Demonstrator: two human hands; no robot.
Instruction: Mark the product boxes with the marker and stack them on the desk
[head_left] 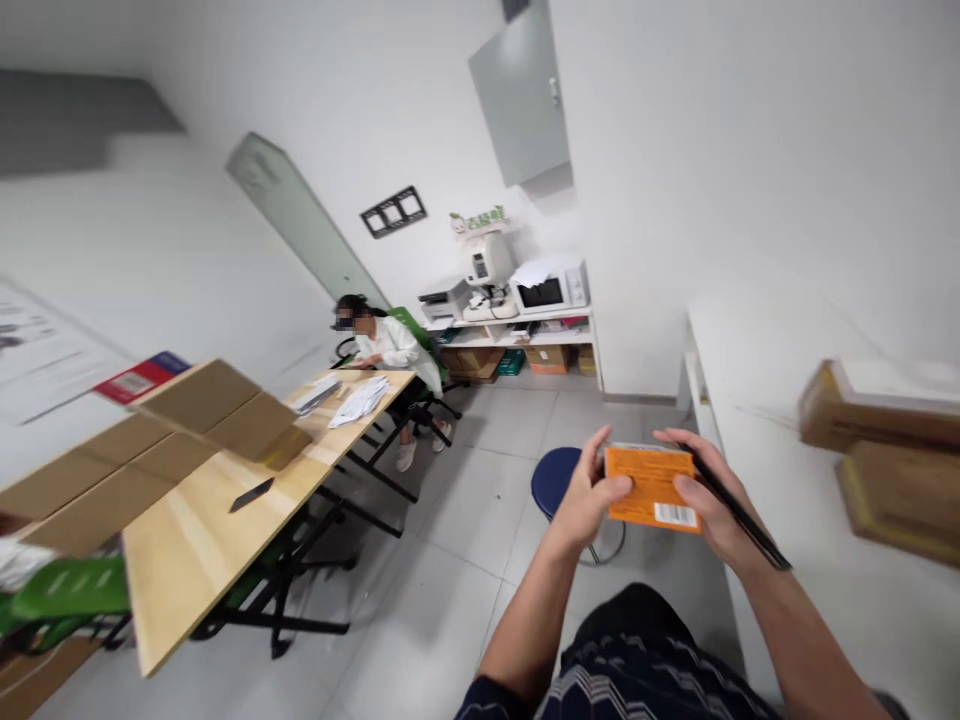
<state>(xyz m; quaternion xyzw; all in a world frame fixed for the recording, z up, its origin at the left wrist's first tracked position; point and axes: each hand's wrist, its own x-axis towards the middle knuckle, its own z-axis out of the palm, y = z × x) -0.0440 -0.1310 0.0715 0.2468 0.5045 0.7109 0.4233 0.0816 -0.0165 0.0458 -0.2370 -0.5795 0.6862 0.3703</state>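
I hold a small orange box [646, 484] with a white barcode label in both hands, in front of me above my lap. My left hand [586, 498] grips its left edge, thumb across the face. My right hand [709, 500] grips its right edge and also pinches a long black pen or blade [739, 515] that runs back along my wrist. A white table [757, 350] lies just to the right of my hands.
Cardboard boxes [881, 405] sit on the white table at right. A blue stool [555, 478] stands below my hands. At left is a wooden table [202, 525] with an open carton [217, 405] and a dark knife [251, 493]. A seated person [386, 345] works at the far end; shelves [517, 320] hold appliances.
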